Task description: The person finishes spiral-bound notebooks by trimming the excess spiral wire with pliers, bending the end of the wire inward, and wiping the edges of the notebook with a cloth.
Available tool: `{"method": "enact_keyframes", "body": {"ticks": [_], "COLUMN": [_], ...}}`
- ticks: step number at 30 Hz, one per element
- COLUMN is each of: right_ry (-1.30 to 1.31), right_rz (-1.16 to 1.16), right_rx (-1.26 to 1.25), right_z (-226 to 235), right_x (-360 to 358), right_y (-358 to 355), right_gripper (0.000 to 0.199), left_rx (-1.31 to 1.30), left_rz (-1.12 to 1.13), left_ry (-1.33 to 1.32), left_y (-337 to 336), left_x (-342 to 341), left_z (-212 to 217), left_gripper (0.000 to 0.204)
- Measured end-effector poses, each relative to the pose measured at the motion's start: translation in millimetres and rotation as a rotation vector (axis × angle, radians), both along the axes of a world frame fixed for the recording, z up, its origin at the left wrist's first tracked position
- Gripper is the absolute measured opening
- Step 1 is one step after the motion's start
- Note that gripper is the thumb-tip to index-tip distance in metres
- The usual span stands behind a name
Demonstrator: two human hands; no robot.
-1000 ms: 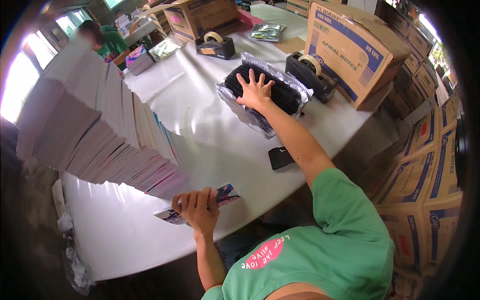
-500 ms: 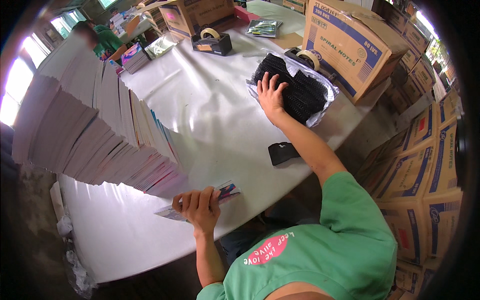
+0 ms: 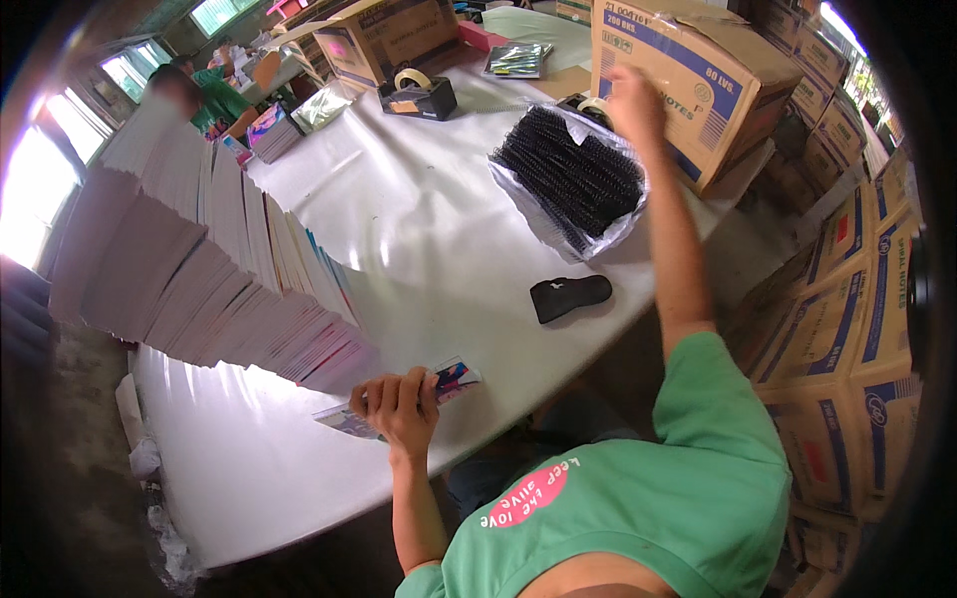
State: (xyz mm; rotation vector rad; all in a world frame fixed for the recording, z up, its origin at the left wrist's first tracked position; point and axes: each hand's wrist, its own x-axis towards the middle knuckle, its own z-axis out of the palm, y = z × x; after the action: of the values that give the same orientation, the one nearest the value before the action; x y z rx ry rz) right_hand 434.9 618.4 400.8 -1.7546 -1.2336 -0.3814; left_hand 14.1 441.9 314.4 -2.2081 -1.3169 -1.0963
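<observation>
A large white table [image 3: 419, 249] filled most of the view from above, and everything else is placed here relative to it. Along the table's left side, tall stacks of thin booklets [image 3: 199, 269] leaned in fanned, overlapping rows, seemingly set there so single copies could be drawn off near the person's left arm. Off the table's far right corner sat a big brown cardboard carton [image 3: 688, 70] with blue printing, and more such cartons [image 3: 847, 329] were stacked beyond the table's right edge. On the table's far right part, just beside the carton, lay an open clear plastic bag of black spiral binding coils [image 3: 573, 174], the bag spread flat, probably so the coils could be picked out easily. At the far end of the table stood a black tape dispenser [image 3: 419, 97]. A small black object [image 3: 568, 296], which cannot be identified, lay on the table's near right part. At the table's near edge, the left hand [image 3: 399, 404] was curled closed around a thin colourful booklet [image 3: 399, 399], pinning it flat against the tabletop. The right hand [image 3: 636, 105] was raised above the table's far right corner, over the coils and in front of the carton; it was motion-blurred, so I cannot tell how far open it was or whether it held anything.
</observation>
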Motion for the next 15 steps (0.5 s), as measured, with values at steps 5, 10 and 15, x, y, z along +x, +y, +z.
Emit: {"method": "enact_keyframes", "body": {"ticks": [5, 10, 15], "right_ry": [0.184, 0.627, 0.824], "right_rz": [0.266, 0.613, 0.983], "right_rx": [-0.503, -0.250, -0.298], "right_z": [-88, -122, -102], "right_x": [145, 33, 47], "right_y": [-32, -54, -56], "right_gripper": [0.022, 0.034, 0.042], "left_rx": [0.004, 0.015, 0.012], "left_rz": [-0.037, 0.009, 0.049], "left_ry": [0.017, 0.038, 0.057], "left_y": [2, 2, -1], "left_x": [1, -1, -1], "left_z": [1, -1, -1], "left_gripper": [0.009, 0.017, 0.022]}}
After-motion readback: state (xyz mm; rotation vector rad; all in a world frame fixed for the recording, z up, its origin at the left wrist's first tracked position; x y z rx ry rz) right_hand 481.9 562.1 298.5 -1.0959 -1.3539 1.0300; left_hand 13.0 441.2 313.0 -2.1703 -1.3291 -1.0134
